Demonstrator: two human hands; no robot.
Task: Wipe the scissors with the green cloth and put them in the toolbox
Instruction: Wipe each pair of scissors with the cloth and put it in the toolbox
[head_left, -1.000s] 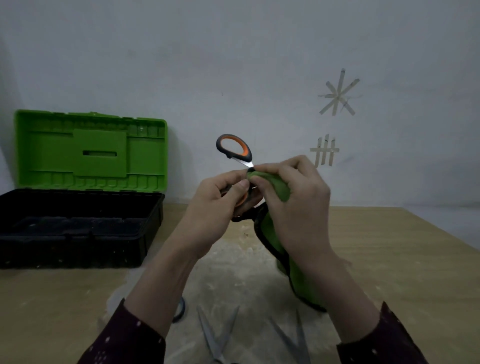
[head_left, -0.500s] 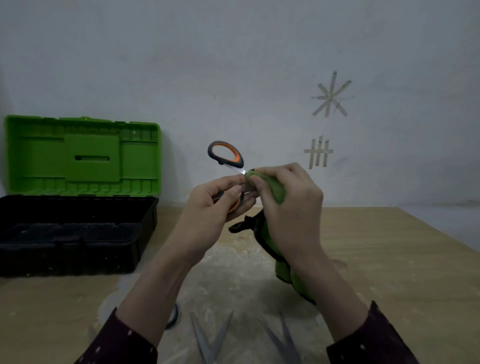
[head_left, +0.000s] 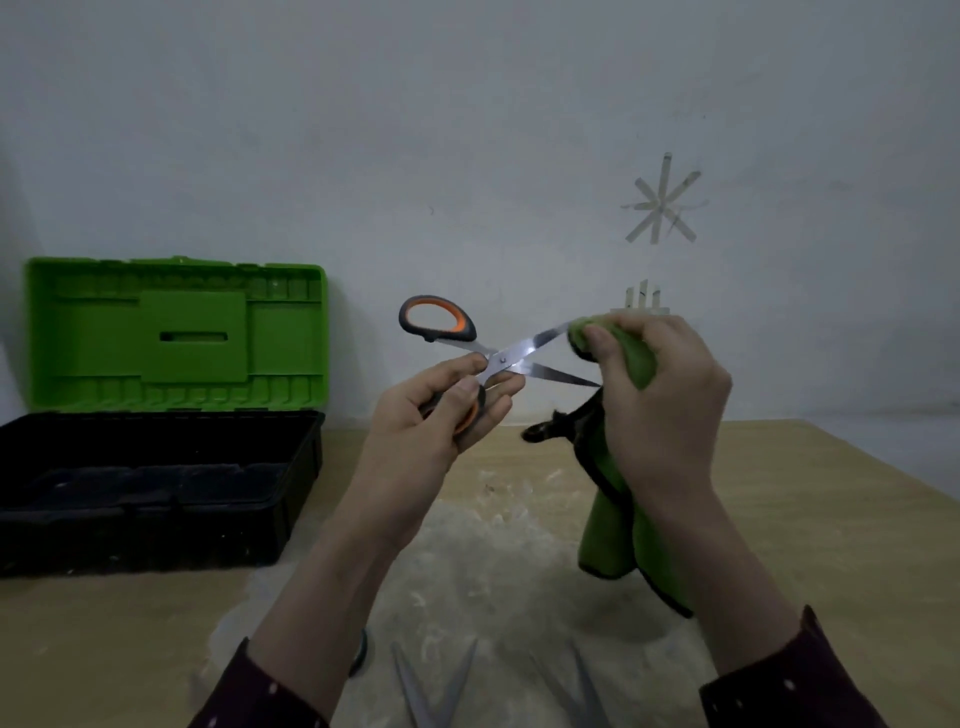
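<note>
The left hand (head_left: 447, 410) is gripping the lower handle of the orange-and-grey scissors (head_left: 498, 358), fingers curled closed around the loop, holding the tool in the air above the wooden table (head_left: 810, 499), well clear of its surface. The scissors are lying between the two hands with their blades spread apart: the handles are sitting at the left, the free upper loop standing above the left hand, and both blades are pointing to the right, so the long axis is running roughly side to side, parallel to the table's far edge. The upper blade is slanting up and right into the green cloth (head_left: 623, 467), and the lower blade is angling slightly down, its tip reaching the base of the right thumb. The right hand (head_left: 660, 410) is closed on the cloth, pinching a fold of it around the tip of the upper blade, while the rest of the black-edged cloth is hanging down below the wrist. The toolbox (head_left: 156, 483) is sitting open near the table's far left corner, its green lid standing upright against the wall. Two more pairs of scissors (head_left: 434, 686) are lying open at the near edge, their blades pointing away from the person.
</note>
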